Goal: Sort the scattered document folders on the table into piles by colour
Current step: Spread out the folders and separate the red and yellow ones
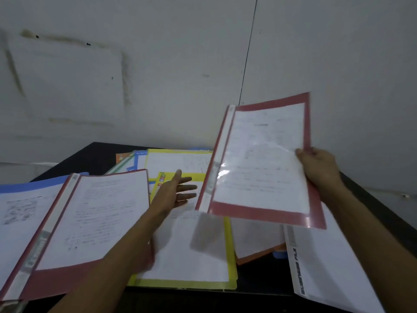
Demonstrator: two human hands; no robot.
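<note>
Hands: right hand (320, 168) pinches the raised red folder (259, 159) at its right edge, thumb on the clear cover. Left hand (174, 192) is spread and holds nothing, fingers pointing toward that folder's white spine, near it but apart.

1. Table (94, 154): black, set against a pale wall.
2. White folder (334, 267): flat at the right, overhanging the near edge.
3. Second red folder (90, 222): flat at the left, lying partly on a blue folder (29, 188). Likely the start of the red pile.
4. Raised red folder: in the air, tilted, above the centre-right of the table.
5. Yellow folders (231, 256): centre, overlapping, under the left forearm.
6. Orange folder (259, 256): mostly hidden beneath white sheets.
7. Green and blue edges (133, 164): at the rear, number unclear.

Risks, as judged:
- A one-edge pinch lets the limp folder sag or slip, and the sheets inside may slide out.
- Carrying it left across the yellow folders could drag them out of place.
- Setting it down on the red folder at the left buries the blue one deeper, which mixes the colours.
</note>
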